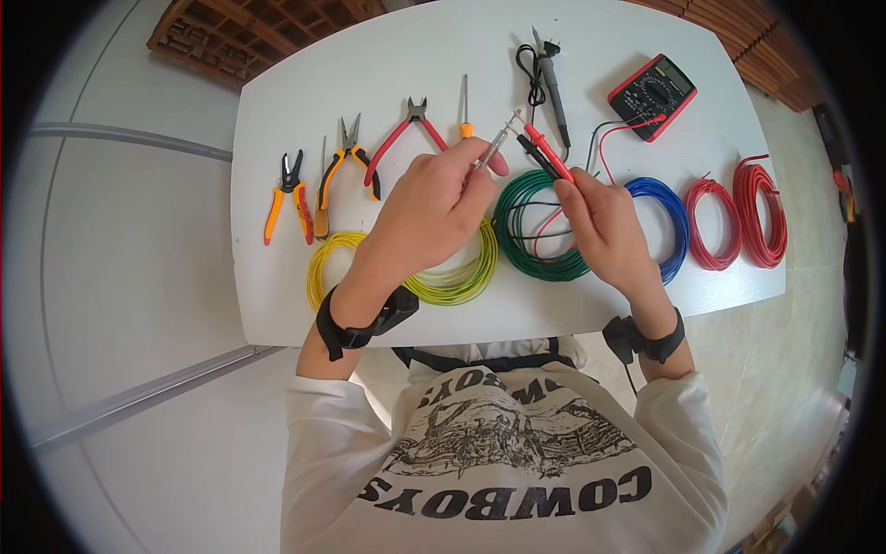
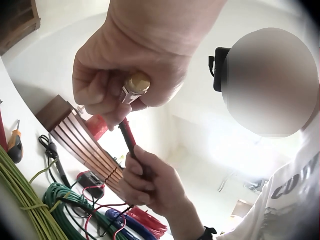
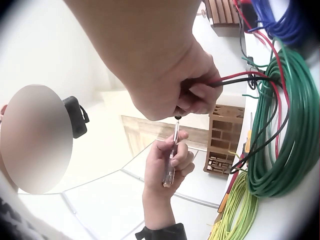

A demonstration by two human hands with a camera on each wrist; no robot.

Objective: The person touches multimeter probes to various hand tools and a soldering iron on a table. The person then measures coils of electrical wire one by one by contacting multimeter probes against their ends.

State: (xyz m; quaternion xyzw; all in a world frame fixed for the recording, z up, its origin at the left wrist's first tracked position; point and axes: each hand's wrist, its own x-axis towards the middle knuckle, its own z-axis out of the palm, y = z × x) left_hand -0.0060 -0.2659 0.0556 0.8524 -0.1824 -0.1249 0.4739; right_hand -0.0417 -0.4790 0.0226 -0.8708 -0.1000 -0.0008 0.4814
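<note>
At frame centre, the left hand pinches a light, rigid tester screwdriver by its barrel. The right hand grips two stiff probes; their leads are limp.

On my white tabletop lie wire strippers, needle-nose pliers, red cutters, a small screwdriver and a soldering iron. Nearer me sit yellow, green, blue and red coils.
</note>
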